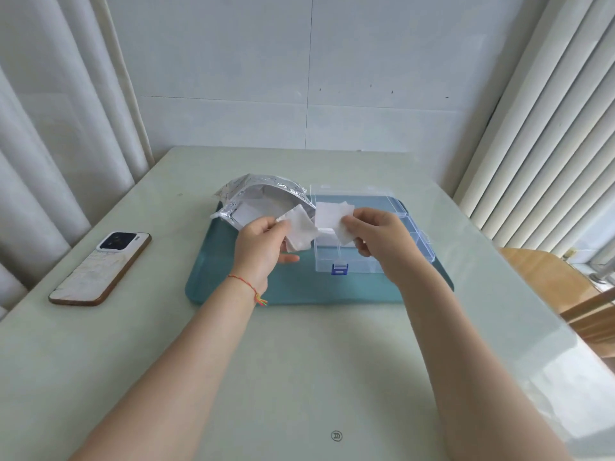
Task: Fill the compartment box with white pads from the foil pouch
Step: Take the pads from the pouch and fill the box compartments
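Tabletop (133, 344), pale green, carrying a teal tray (299, 287) at centre. On the tray, a foil pouch (263, 188) at 11 o'clock, mouth gaping toward the viewer, white pads visible inside. Beside it at 1 o'clock, a clear box (372, 261) with lid raised, blue latch facing the viewer, long axis running left to right. Phone (100, 267) at 9 o'clock, off the tray. Left hand (263, 247) pinches a small stack of pads (301, 229) before the pouch mouth. Right hand (376, 237) pinches separate pads directly above the box's left compartments. Right grip is nearer; the box lies straight below it, so lowering should suffice.
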Demonstrator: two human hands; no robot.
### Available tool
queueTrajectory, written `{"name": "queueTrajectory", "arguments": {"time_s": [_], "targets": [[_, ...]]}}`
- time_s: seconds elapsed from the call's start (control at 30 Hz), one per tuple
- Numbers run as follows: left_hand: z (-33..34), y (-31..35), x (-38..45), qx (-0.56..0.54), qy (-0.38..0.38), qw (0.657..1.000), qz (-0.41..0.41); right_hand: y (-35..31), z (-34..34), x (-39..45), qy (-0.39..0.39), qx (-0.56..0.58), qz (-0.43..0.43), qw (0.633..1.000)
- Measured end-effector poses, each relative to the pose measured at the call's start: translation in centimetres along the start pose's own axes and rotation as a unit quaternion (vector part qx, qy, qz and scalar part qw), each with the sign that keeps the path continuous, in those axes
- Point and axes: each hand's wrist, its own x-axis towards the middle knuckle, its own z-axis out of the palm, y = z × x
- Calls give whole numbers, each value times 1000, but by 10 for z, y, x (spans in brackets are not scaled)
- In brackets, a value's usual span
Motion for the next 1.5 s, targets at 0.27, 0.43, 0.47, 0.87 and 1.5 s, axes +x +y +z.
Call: {"name": "queueTrajectory", "arguments": {"time_s": [0.27,0.43,0.47,0.87,1.5], "targets": [[-15,10,-15,139,-184,973,-10,-11,-3,-15,-129,-297,-85,942],[-15,15,-19,158,-219,963,-19,-14,5,-20,-130,-364,-81,919],[-14,15,-20,160,-221,962,-21,-14,6,-21,-128,-365,-81,919],[-10,9,-19,176,-195,965,-2,-14,13,-23,-119,-342,-94,928],[-10,14,-25,169,-233,958,-5,-10,17,-19,-104,-361,-88,923]]}}
